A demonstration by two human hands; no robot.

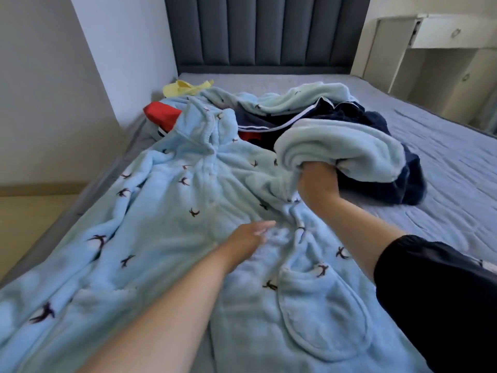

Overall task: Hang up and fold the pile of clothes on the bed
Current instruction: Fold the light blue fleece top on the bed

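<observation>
In the head view we are looking at a light-blue fleece robe with small dark birds [188, 189] lying spread over the grey-blue sheeted bed [443, 162], from the centre to the lower left of the frame. Our left hand [250, 234] is reaching, open and straight-fingered, over its middle, while our right hand [316, 181], right of centre, is gripping a bunched roll of pale-blue fleece, seemingly the robe's sleeve. We are judging the task barely begun: nothing is showing folded or hung, and a navy garment with white piping [376, 119], a red garment [161, 113] and a yellow cloth [185, 86] are lying heaped at upper centre.
</observation>
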